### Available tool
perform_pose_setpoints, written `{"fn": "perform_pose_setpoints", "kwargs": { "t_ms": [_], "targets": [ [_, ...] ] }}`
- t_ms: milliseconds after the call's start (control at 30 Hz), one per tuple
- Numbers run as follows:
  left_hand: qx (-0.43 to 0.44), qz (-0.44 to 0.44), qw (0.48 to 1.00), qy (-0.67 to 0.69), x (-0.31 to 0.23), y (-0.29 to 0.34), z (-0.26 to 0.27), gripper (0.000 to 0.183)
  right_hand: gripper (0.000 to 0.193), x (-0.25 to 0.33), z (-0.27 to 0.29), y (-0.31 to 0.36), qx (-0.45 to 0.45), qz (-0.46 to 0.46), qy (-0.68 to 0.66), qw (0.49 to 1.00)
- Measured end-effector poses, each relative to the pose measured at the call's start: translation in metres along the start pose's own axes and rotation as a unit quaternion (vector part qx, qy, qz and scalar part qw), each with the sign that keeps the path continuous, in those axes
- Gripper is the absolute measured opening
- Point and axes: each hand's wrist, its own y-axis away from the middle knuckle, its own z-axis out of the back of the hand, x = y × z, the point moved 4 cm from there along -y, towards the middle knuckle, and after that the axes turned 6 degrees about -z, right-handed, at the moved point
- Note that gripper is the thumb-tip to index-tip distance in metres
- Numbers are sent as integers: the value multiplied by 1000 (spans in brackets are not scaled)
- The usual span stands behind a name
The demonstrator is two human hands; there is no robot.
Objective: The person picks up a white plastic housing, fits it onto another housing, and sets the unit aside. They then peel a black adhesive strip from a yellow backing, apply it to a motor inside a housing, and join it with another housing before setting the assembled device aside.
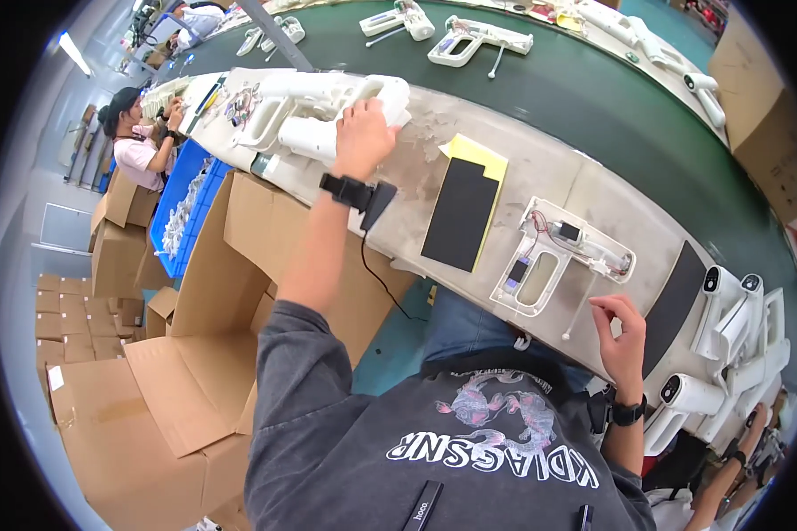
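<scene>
My left hand (366, 137) reaches to the far left of the bench, its fingers closed over the end of a white plastic housing (386, 92). More white shells (313, 135) lie against that one. In front of me lies an open white gun-shaped half shell (540, 276), with red wires, a small dark motor-like part and a loop handle. A thin white rod with a ball tip (578, 311) sticks out of it toward me. Just right of the rod is my right hand (620, 336), fingers curled into a pinch; anything between them is too small to make out.
A black pad (459, 212) on yellow sheeting and another black strip (676, 305) lie on the bench. White assembled units (726, 327) crowd the right end. Beyond runs a green conveyor (558, 84) with shells. Open cartons (212, 372) and a blue bin (181, 212) stand left; people work nearby.
</scene>
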Motion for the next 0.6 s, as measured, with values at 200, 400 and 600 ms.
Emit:
{"fn": "perform_pose_setpoints", "kwargs": {
  "t_ms": [200,400,600],
  "targets": [
    [165,25,985,-36,21,-25,-13,36,12,4,11,12,-3,-2,6,1000],
    [59,-84,993,63,-17,9,77,25,13,-10,29,16,-5,-3,10,1000],
    [139,-245,955,98,-127,100,195,64,24,-4,56,-9,-41,25,13,999]
  ]
}}
